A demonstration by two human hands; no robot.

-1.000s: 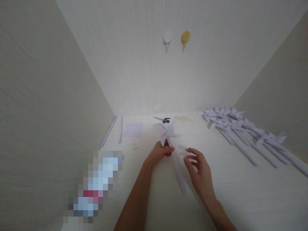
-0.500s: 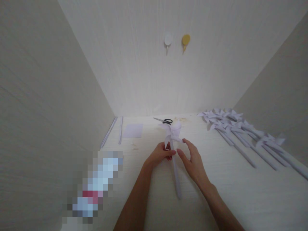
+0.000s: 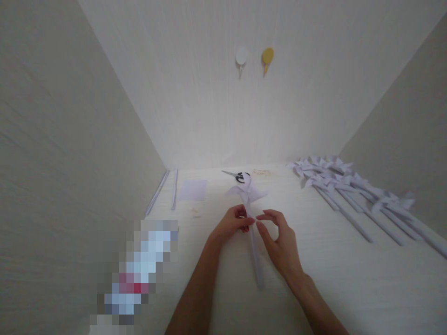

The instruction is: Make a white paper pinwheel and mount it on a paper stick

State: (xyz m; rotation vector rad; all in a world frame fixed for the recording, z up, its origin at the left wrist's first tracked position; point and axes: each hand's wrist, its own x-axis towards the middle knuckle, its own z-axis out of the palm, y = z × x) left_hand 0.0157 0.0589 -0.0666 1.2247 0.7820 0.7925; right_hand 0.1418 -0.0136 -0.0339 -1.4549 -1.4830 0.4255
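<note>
Right hand [image 3: 279,244] drawn back onto pinwheel [image 3: 248,195] stick, left hand [image 3: 233,224] still pinching it, no legible writing.

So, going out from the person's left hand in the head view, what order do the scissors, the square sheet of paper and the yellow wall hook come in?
From the left hand:
1. Scissors, on the table just beyond the hand.
2. Square paper sheet, on the table, farther off to the left.
3. Yellow wall hook, high up on the back wall.

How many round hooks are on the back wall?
2. A white hook and a yellow hook sit side by side high on the back wall, the yellow one to the right.
</note>
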